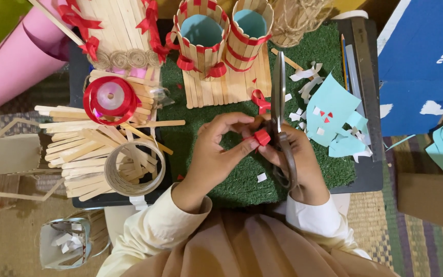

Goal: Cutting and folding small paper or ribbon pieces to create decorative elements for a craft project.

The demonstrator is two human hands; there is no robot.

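Right then, your small loop of red ribbon (262,137) sat pinched between the fingertips of both hands, above the middle of the green turf mat (237,179). Your left hand (216,154) curled shut around it, thumb and forefinger pressing the ribbon from the left. Your right hand (296,161) met it from the other side and also gripped a pair of scissors (280,107), whose handles looped over your fingers while the closed blades pointed away from you, up towards the far side of the mat.

Just beyond the ribbon lay another scrap of red ribbon (260,100) on the turf, next to a flat base of craft sticks carrying two stick-walled cups (224,33) banded in red. To the right of the scissors you had pale blue paper pieces (334,105) and white paper trimmings (303,82), with a metal ruler (366,77) and a pencil (343,56) along the mat's right edge. A blue box (421,56) stood farther right.

On your left, a spool of red ribbon (111,97) rested on a heap of loose craft sticks (85,159), and a roll of brown tape (134,168) lay on the same heap, near your left wrist. A taller stick structure with red bows (119,31) stood behind the spool, beside rolled pink paper (19,61). Near your left elbow, a small container of paper scraps (67,243) sat on the floor mat.
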